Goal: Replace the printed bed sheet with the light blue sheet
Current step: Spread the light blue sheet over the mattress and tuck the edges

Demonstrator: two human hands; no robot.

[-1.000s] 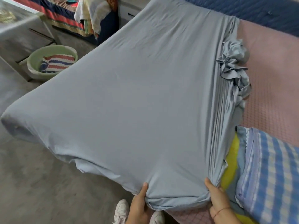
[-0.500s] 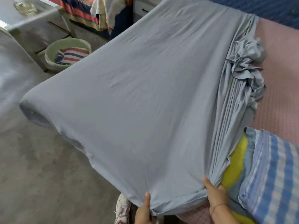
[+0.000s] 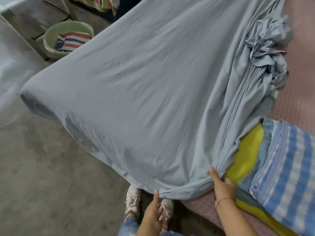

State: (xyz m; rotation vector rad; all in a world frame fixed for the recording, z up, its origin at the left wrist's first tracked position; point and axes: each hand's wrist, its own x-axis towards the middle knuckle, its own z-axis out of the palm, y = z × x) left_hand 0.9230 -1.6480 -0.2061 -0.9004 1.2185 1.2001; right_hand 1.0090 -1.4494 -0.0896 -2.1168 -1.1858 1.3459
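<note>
A plain, soft light blue sheet (image 3: 144, 99) lies stretched over the left part of a pink quilted mattress (image 3: 298, 103). It is drawn taut round the mattress's left corner and hangs down its left side. Along the middle of the mattress the sheet's loose edge is gathered into long pleats and a crumpled bunch (image 3: 265, 53), with bare pink quilting to the right of it.

At the mattress's near edge the right hand (image 3: 221, 186) grips the gathered pleats, thumb laid on top of the cloth and fingers curled in behind the folds. A thin red thread (image 3: 224, 200) circles its wrist. The left hand (image 3: 153, 212) is below the same near edge, further toward the mattress's left side. Its thumb points up and the tip touches the sheet's hem. Its fingers are partly hidden and a little blurred, so I cannot tell whether they pinch the hem or hang free.

On the mattress's near right corner, touching the gathered sheet, lies a folded yellow-green cloth (image 3: 247, 150). It sits partly under a blue and white checked fabric (image 3: 289, 167).

Below the mattress's near edge a pair of white sneakers (image 3: 133, 200) stands on the grey concrete floor (image 3: 42, 167). Off the mattress's far left side sits a round pale green plastic basin (image 3: 68, 24) holding a red, white and blue striped cloth (image 3: 73, 42).
</note>
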